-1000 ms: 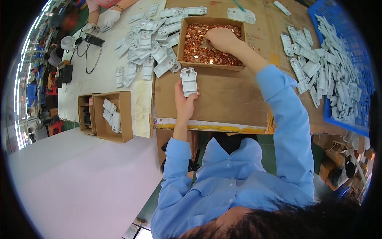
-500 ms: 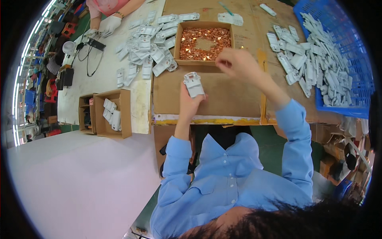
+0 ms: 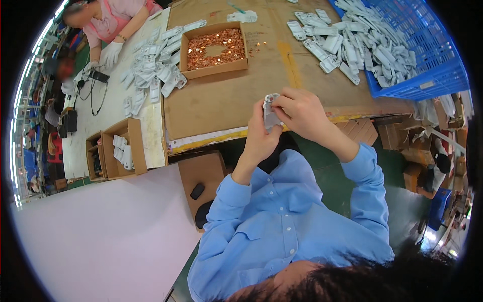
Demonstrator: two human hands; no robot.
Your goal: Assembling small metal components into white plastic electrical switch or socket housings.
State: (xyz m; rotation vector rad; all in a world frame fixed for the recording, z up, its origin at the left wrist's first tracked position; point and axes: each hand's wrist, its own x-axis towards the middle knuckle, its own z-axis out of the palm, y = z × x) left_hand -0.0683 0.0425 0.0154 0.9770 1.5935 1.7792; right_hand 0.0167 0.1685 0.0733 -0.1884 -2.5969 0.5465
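My left hand (image 3: 259,141) is closed round a white plastic housing (image 3: 270,119), a flat rectangular shell tilted up above the table's near edge. My right hand (image 3: 304,115) is at the upper part of this housing, its fingers pinched together against the face. Whatever sits between those fingertips is hidden. Beyond my hands, to the left, stands a shallow cardboard box (image 3: 224,70) full of small shiny copper-coloured metal pieces (image 3: 221,38). A bare patch of its bottom shows in the middle.
Loose white housings (image 3: 151,63) lie heaped left of the box. More housings (image 3: 347,45) spill from a blue crate (image 3: 432,70) at far right. A cardboard box (image 3: 137,146) at left holds a few housings. Across the table, a person in pink wears white gloves (image 3: 110,54) near a black device (image 3: 99,76).
My right hand has come from the near right corner of the copper pieces' box to the housing. My left hand now holds the housing nearer to me. The whole view has shifted.
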